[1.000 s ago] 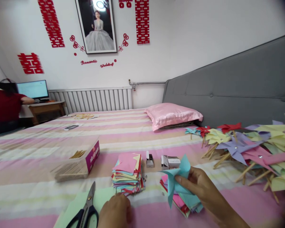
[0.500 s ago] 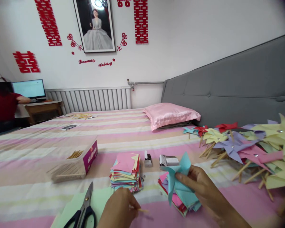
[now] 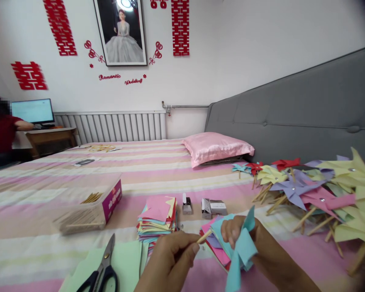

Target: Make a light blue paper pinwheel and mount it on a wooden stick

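My left hand [image 3: 172, 257] pinches a thin wooden stick [image 3: 204, 236], whose tip points right toward the other hand. My right hand [image 3: 255, 239] is closed on a light-blue paper pinwheel [image 3: 245, 248], turned so its blades hang down and to the right. Beneath that hand lies a pile of coloured paper pieces [image 3: 218, 249], partly covered. Just beyond my left hand stands a taller stack of coloured paper [image 3: 156, 215]. Scissors [image 3: 105, 259] with dark handles rest on green paper sheets [image 3: 126, 259] to the left.
A clear plastic box [image 3: 82, 221] of sticks sits at the left. Two small boxes [image 3: 187, 205] [image 3: 214, 207] lie beyond the paper. Finished pinwheels [image 3: 295, 188] are heaped at the right, near the grey headboard [image 3: 292, 109]. A pink pillow [image 3: 217, 147] lies behind. A person [image 3: 0, 134] sits at a desk.
My left hand has moved right and up with the stick, close to my right hand. My right hand has turned the pinwheel over, its blades now facing down and right.
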Demonstrator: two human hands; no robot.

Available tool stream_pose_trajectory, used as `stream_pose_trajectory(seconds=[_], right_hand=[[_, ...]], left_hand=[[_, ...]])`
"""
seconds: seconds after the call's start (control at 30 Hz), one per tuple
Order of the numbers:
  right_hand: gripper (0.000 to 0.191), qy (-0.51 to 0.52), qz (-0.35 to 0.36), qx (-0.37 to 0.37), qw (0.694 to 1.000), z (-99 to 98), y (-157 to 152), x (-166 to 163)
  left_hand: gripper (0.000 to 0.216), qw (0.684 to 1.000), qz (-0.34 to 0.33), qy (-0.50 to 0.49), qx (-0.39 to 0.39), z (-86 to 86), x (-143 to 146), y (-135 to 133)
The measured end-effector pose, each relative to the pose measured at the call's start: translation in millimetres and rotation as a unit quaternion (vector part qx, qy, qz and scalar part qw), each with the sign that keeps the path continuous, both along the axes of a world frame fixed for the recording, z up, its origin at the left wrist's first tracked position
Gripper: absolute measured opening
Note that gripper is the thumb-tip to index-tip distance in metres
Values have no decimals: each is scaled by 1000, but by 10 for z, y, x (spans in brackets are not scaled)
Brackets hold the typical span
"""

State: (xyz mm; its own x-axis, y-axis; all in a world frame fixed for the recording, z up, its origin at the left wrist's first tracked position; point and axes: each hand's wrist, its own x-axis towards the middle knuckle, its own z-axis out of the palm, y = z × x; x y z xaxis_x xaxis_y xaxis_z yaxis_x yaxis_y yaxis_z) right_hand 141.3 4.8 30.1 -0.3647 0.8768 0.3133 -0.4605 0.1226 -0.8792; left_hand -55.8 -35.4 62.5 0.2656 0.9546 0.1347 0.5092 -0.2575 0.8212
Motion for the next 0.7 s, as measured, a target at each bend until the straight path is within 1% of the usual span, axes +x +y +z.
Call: stream_pose_trajectory(seconds=[0.1, 0.17, 0.23, 0.3, 0.37, 0.47, 0.6, 0.7], right_hand=[[20, -29, 24, 26, 999, -28, 19, 2], [17, -59, 17, 46, 997, -41, 21, 3], [13, -87, 8, 63, 994, -49, 16, 1], [10, -89, 11, 72, 993, -53, 15, -5], [7, -68, 22, 63, 995, -51, 19, -11], [6, -27, 23, 40, 999, -38, 29, -18], [9, -23, 5, 45, 999, -34, 28, -27], [5, -28, 37, 28, 999, -37, 8, -43]], left_hand=[[27, 999, 4, -31, -16, -37, -8, -26], [25, 998, 3, -55, -34, -65, -14, -31], [26, 994, -15, -87, -63, -83, -10, -23], [27, 988, -33, -121, -85, -91, 1, -5], [26, 986, -48, -135, -90, -86, 15, 17], [20, 990, -46, -108, -75, -55, 36, 34], [18, 997, -31, -40, -50, -2, 69, 23], [18, 998, -46, -25, -41, 8, 97, 17]])
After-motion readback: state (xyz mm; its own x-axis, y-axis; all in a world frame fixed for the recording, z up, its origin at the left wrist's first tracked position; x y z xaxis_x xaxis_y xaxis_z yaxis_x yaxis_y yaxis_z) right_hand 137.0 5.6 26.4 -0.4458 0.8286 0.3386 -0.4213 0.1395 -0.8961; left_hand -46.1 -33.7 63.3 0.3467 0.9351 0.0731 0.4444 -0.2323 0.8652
